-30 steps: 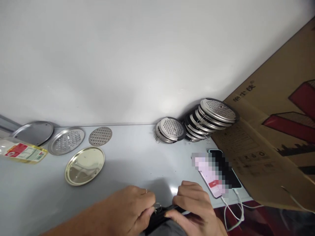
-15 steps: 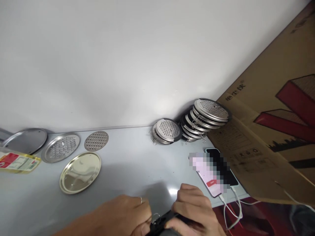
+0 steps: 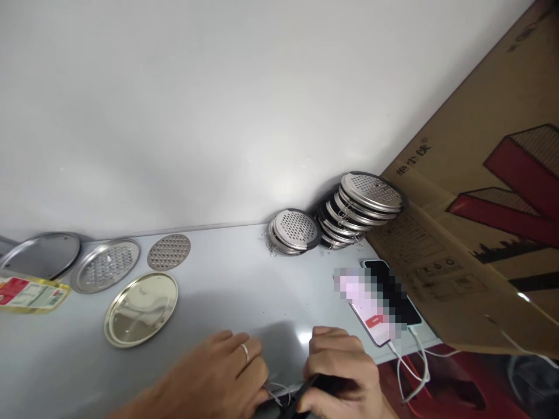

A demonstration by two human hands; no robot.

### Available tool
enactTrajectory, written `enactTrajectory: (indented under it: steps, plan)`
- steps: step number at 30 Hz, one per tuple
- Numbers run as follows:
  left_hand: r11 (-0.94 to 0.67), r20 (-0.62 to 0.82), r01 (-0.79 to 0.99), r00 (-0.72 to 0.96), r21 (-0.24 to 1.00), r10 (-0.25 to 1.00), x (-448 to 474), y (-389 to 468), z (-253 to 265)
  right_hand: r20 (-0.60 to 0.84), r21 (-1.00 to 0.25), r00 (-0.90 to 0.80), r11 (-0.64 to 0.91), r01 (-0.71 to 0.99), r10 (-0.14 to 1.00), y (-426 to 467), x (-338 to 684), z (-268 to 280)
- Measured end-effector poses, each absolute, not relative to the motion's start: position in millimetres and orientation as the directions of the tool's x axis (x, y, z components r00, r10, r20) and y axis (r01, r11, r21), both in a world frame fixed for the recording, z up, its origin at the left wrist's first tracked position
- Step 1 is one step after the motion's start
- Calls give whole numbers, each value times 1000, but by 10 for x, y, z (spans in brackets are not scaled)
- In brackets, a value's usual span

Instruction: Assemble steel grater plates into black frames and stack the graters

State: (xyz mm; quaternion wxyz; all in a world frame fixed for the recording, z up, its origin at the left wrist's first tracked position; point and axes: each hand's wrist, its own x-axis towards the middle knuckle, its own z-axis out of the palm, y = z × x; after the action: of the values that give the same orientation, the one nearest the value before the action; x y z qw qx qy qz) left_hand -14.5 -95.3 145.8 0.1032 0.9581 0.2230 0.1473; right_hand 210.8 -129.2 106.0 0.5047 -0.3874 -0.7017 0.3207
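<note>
At the bottom edge a black piece [image 3: 292,405] with a thin wire loop [image 3: 279,385] shows between my hands; the frame cuts off most of it. My right hand [image 3: 343,372] is closed round the black piece, thumb along its near side. My left hand [image 3: 225,375], with a ring on one finger, is closed, its fingertips pinching at the wire loop. What lies under the left fingers is partly hidden. Farther back, a small stack of round metal graters [image 3: 298,228] with dark edges and wire loops stands near the wall.
A taller leaning stack of graters [image 3: 373,192] rests near the cardboard box [image 3: 437,233]. Two phones [image 3: 364,314] with white cables lie at right. On the left are a shiny round lid [image 3: 142,308], a grater disc [image 3: 169,252], a rimmed grater plate [image 3: 105,266], a dark-rimmed round tray [image 3: 43,256] and a packet [image 3: 32,295].
My left hand has shifted slightly and turned, showing more of its back and the ring. The wire loop shows more stretched beside its fingertips. My right hand keeps its hold on the black piece.
</note>
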Motion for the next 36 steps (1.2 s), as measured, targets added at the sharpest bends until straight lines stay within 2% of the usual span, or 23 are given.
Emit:
enactTrajectory:
  steps: [3, 11, 16, 18, 23, 27, 30, 32, 36]
  plan:
    - [-906, 208, 360, 890, 223, 405, -113, -953, 1442, 459, -847, -182, 491, 207, 869, -1304, 2074, 1050]
    - [-882, 180, 340, 894, 325, 411, -112, -928, 1389, 444, -811, -231, 498, 307, 866, -1346, 2150, 1001]
    - [-781, 14, 465, 856, 417, 517, -113, -985, 1590, 466, -762, -288, 545, 350, 836, -1404, 2197, 1050]
    - [-750, -55, 489, 851, 446, 522, -106, -987, 1663, 463, -720, -337, 569, 398, 820, -1430, 2221, 1123]
    - [-826, -114, 373, 926, 422, 360, -65, -914, 1604, 402, -551, -475, 621, 557, 783, -1495, 2288, 1265]
    - [-878, -142, 290, 957, 382, 254, -19, -893, 1582, 428, -453, -499, 657, 603, 753, -1564, 2335, 1201]
    - [-858, -188, 350, 935, 376, 299, 7, -910, 1695, 433, -452, -509, 668, 592, 744, -1573, 2357, 1147]
    - [-846, -195, 394, 918, 360, 345, 5, -918, 1767, 485, -472, -479, 680, 561, 732, -1545, 2345, 1130]
    - [-838, -86, 384, 920, 388, 382, -48, -905, 1767, 630, -560, -293, 682, 469, 719, -1446, 2251, 1115]
